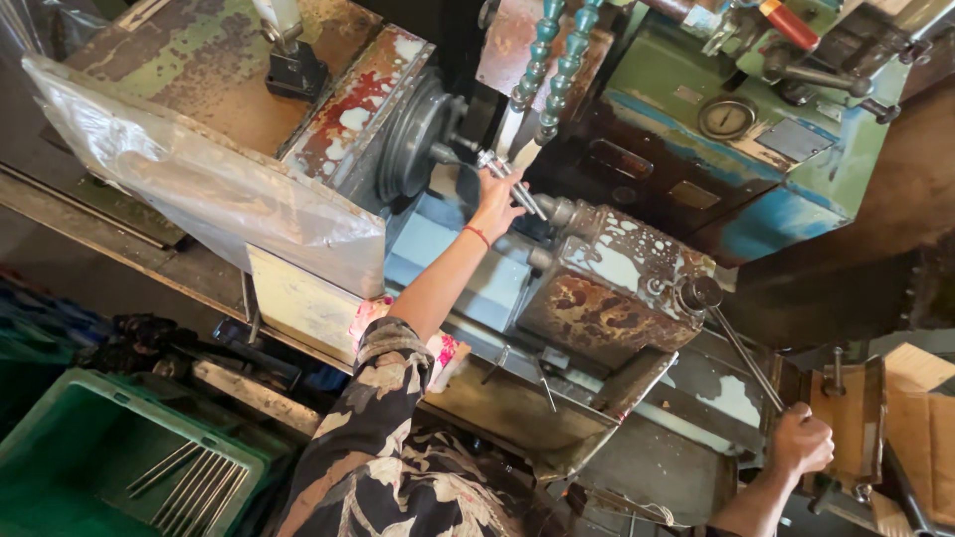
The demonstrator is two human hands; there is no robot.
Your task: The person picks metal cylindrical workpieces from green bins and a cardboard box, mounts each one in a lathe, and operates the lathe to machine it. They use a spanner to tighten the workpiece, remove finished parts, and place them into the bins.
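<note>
My left hand [496, 202] reaches up into an old lathe and holds a thin metal rod [519, 189] beside the round grey chuck [413, 134]. A red thread circles that wrist. My right hand [802, 441] is closed around the end of a long steel lever [744, 350] that runs up to a knob on the rusty, paint-flaked tailstock block [607, 288]. Two segmented teal coolant hoses [559, 60] hang down just above the rod.
A green crate [70, 447] with several metal rods lies at the lower left. A clear plastic guard sheet [189, 184] covers the headstock's front. A green machine body with a round gauge [728, 117] stands behind. Cardboard boxes [920, 413] sit at the right.
</note>
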